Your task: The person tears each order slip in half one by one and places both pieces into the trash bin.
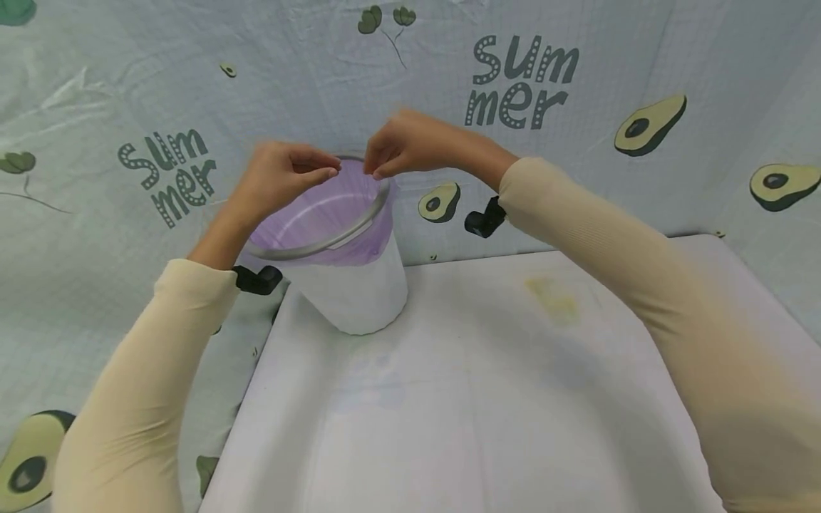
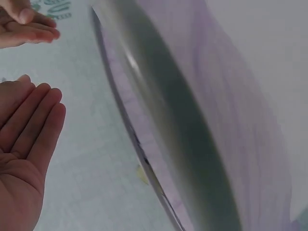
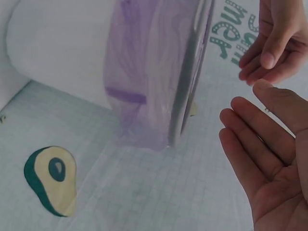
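Observation:
A white bin (image 1: 359,299) stands at the back left of the table, lined with a thin purple bag (image 1: 368,246) folded out over its top. A grey ring (image 1: 378,203) runs round the rim over the bag. My left hand (image 1: 282,174) hovers above the left part of the opening, fingers loosely bent and thumb apart from them. Over the far right of the rim is my right hand (image 1: 410,146), its fingers lightly bent. Both wrist views show the left palm (image 2: 24,149) and right palm (image 3: 274,178) beside the ring, with nothing visible in them.
The white tabletop (image 1: 410,434) has a faint yellow stain (image 1: 554,299) at the right. Behind it hangs a pale cloth (image 1: 288,92) printed with avocados and lettering, close behind the bin. Each wrist carries a small black camera (image 1: 486,217).

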`<action>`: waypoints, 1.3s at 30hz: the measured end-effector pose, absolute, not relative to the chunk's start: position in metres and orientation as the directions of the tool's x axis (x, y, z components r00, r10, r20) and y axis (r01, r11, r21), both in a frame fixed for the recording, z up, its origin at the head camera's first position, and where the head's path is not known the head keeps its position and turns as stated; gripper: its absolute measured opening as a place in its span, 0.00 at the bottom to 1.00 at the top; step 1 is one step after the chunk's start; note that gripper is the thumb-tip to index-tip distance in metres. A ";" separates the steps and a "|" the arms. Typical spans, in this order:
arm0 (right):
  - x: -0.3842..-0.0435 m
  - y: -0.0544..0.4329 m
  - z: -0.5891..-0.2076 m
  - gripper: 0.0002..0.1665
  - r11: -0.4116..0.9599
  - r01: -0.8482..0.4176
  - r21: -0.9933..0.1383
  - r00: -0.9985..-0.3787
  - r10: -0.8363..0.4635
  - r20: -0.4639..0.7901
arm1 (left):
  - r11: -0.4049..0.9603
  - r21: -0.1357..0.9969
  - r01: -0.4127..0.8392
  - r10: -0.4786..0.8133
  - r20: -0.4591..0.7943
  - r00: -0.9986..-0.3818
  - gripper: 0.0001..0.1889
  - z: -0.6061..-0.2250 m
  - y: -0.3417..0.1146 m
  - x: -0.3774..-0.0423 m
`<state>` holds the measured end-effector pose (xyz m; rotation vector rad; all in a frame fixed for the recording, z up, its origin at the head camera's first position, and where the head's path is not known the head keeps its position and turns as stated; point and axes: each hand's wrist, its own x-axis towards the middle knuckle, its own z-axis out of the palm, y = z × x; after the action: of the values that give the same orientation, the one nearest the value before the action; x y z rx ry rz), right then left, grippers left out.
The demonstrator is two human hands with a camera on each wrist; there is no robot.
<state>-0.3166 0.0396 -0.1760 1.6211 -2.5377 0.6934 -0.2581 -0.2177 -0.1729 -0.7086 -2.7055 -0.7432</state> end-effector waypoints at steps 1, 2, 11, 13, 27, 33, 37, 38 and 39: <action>-0.314 0.044 -0.177 0.10 0.348 -0.871 -0.347 -0.448 -0.853 0.269 | 0.740 0.423 0.523 0.393 0.360 -0.846 0.11 -0.173 -0.215 -0.255; -0.311 0.049 -0.179 0.10 0.347 -0.870 -0.352 -0.447 -0.856 0.261 | 0.723 0.440 0.532 0.395 0.369 -0.841 0.11 -0.174 -0.212 -0.251; -0.292 0.096 -0.188 0.12 0.433 -0.823 -0.368 -0.534 -0.810 0.241 | 0.633 0.493 0.597 0.412 0.438 -0.799 0.11 -0.185 -0.198 -0.219; -0.290 0.107 -0.193 0.13 0.446 -0.807 -0.388 -0.557 -0.792 0.248 | 0.633 0.480 0.607 0.419 0.447 -0.790 0.11 -0.189 -0.196 -0.214; -0.266 0.161 -0.230 0.14 0.450 -0.793 -0.410 -0.584 -0.753 0.303 | 0.552 0.464 0.693 0.478 0.505 -0.719 0.13 -0.218 -0.184 -0.195; -0.258 0.178 -0.236 0.15 0.479 -0.788 -0.385 -0.602 -0.729 0.325 | 0.567 0.365 0.739 0.537 0.517 -0.667 0.13 -0.227 -0.174 -0.192; -0.252 0.186 -0.239 0.16 0.478 -0.794 -0.375 -0.600 -0.715 0.359 | 0.570 0.303 0.764 0.573 0.519 -0.634 0.14 -0.232 -0.167 -0.190; -0.251 0.188 -0.240 0.16 0.478 -0.797 -0.370 -0.598 -0.713 0.366 | 0.568 0.289 0.770 0.581 0.522 -0.625 0.14 -0.234 -0.166 -0.189; -0.249 0.189 -0.241 0.17 0.483 -0.795 -0.366 -0.600 -0.710 0.367 | 0.566 0.278 0.776 0.588 0.525 -0.616 0.14 -0.235 -0.165 -0.189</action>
<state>-0.2492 0.1894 -0.2410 1.3112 -2.5589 0.7640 -0.1886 -0.1652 -0.2351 -1.1084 -2.4281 -0.6956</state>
